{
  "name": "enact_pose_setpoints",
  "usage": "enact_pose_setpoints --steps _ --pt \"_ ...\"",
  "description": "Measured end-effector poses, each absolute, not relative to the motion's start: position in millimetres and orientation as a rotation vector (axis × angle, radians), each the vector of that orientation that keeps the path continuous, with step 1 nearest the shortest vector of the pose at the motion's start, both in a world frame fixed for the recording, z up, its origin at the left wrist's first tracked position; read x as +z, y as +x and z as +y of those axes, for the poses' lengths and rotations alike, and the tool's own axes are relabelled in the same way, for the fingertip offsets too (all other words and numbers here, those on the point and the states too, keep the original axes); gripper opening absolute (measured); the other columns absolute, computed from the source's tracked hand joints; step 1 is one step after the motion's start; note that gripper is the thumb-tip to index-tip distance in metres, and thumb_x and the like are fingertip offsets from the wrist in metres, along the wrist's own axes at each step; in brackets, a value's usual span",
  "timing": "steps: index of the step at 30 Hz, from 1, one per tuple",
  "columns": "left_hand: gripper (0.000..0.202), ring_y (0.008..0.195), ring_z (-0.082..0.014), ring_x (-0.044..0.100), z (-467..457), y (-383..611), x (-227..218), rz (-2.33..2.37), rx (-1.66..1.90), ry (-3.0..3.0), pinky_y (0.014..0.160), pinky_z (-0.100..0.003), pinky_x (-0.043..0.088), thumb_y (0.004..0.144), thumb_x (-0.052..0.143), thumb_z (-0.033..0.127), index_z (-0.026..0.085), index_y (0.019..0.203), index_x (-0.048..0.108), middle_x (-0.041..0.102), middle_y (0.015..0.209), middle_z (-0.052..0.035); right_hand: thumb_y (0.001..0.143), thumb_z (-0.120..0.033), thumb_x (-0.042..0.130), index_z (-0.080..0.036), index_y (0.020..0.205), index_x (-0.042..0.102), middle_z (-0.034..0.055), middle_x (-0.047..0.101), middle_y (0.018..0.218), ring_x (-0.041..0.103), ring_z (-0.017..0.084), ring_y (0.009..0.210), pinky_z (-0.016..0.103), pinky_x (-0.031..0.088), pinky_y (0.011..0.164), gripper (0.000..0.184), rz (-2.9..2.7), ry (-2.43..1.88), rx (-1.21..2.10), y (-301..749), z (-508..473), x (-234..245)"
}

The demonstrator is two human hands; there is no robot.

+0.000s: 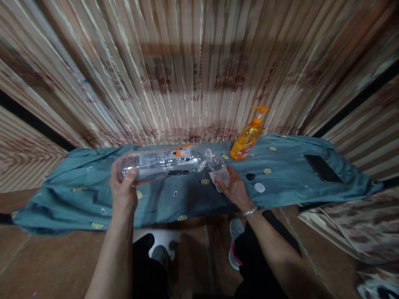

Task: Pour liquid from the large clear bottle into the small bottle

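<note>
My left hand (124, 178) is closed round the base end of a large clear plastic bottle (162, 162) with an orange and white label. The bottle lies nearly level in the air, its neck pointing right. My right hand (232, 185) grips a smaller clear plastic bottle (219, 168), tilted so that its mouth meets the large bottle's neck. Whether liquid passes between them I cannot make out. A black cap (250, 177) and a white round lid (259, 188) lie on the cloth to the right of my right hand.
A teal patterned cloth (174, 207) covers the narrow table. Behind my right hand stands an orange pump bottle (247, 139) of yellow liquid. A dark phone (323, 168) lies at the right end. Striped sheeting (187, 74) hangs close behind the table.
</note>
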State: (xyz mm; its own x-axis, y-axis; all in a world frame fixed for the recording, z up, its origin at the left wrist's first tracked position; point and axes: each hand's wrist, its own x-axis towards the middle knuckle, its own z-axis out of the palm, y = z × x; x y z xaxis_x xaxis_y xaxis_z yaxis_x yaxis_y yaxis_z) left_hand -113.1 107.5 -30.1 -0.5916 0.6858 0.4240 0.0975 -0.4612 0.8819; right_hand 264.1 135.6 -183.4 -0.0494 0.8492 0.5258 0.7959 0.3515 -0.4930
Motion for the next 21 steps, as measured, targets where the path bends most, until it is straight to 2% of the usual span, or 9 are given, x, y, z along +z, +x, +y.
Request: enact_pose_setpoints --steps 6,10,15,21 --pt "0.059 0.113 -0.0335 0.071 107.4 -115.1 -32.4 1.34 2.084 1.195 0.105 -0.048 0.055 0.063 0.095 0.053 0.026 0.113 0.08 0.078 0.114 -0.006 0.113 -0.072 0.056 -0.008 0.158 0.062 0.0317 0.081 0.143 0.082 0.044 0.132 0.064 0.069 0.112 0.079 -1.828 -1.446 0.088 264.1 135.6 -186.5" --pt "0.058 0.114 -0.0348 0.074 108.2 -114.7 -34.5 1.367 2.099 1.165 0.111 -0.051 0.055 0.062 0.095 0.056 0.028 0.111 0.083 0.082 0.115 -0.0056 0.112 -0.071 0.058 -0.01 0.161 0.062 0.0302 0.082 0.143 0.081 0.045 0.133 0.065 0.07 0.111 0.078 -1.814 -1.45 0.072 263.1 135.9 -188.0" --pt "0.057 0.116 -0.0357 0.076 108.7 -114.9 -36.4 1.355 2.098 1.156 0.115 -0.053 0.054 0.062 0.094 0.054 0.028 0.112 0.084 0.083 0.115 -0.0056 0.113 -0.073 0.054 -0.011 0.17 0.053 0.0293 0.08 0.148 0.081 0.043 0.135 0.062 0.07 0.111 0.084 -1.801 -1.465 0.058 260.9 135.1 -187.9" --pt "0.055 0.108 -0.0313 0.073 107.3 -112.1 -31.2 1.325 2.11 1.173 0.105 -0.046 0.055 0.061 0.095 0.051 0.027 0.109 0.083 0.081 0.111 -0.0037 0.112 -0.067 0.058 -0.009 0.17 0.052 0.0306 0.08 0.146 0.082 0.044 0.132 0.065 0.069 0.111 0.082 -1.814 -1.449 0.073 261.9 134.3 -184.0"
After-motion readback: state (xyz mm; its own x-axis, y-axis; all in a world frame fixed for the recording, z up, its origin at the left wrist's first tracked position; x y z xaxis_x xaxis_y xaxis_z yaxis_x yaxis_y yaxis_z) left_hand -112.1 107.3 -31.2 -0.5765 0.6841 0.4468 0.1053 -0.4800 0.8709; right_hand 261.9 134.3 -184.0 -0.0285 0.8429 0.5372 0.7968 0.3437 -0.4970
